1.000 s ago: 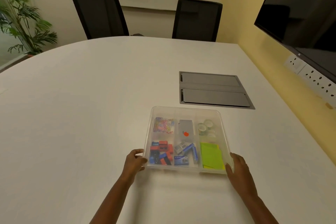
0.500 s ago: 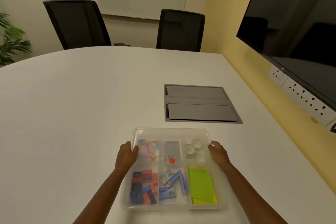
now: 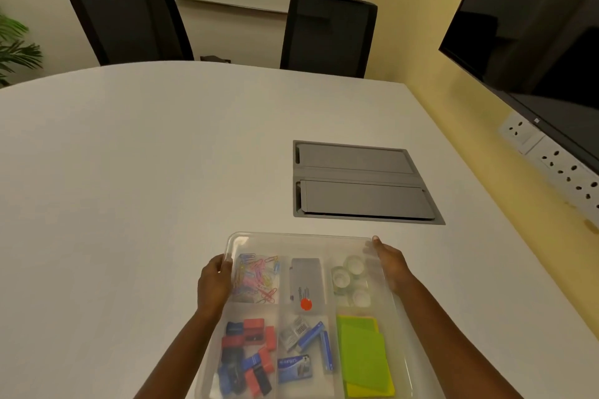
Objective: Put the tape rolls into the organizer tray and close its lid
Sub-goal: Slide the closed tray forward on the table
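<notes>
Indoors, white table, grey hatch, two black chairs

white table, black chairs, green sticky notes

Nearer than either grip, the organizer tray runs off the bottom edge, cutting its near wall and the yellow notes. The clear lid blurs the tape rolls just inside the right hand; there seem to be three. The left hand hides its own palm.
</notes>
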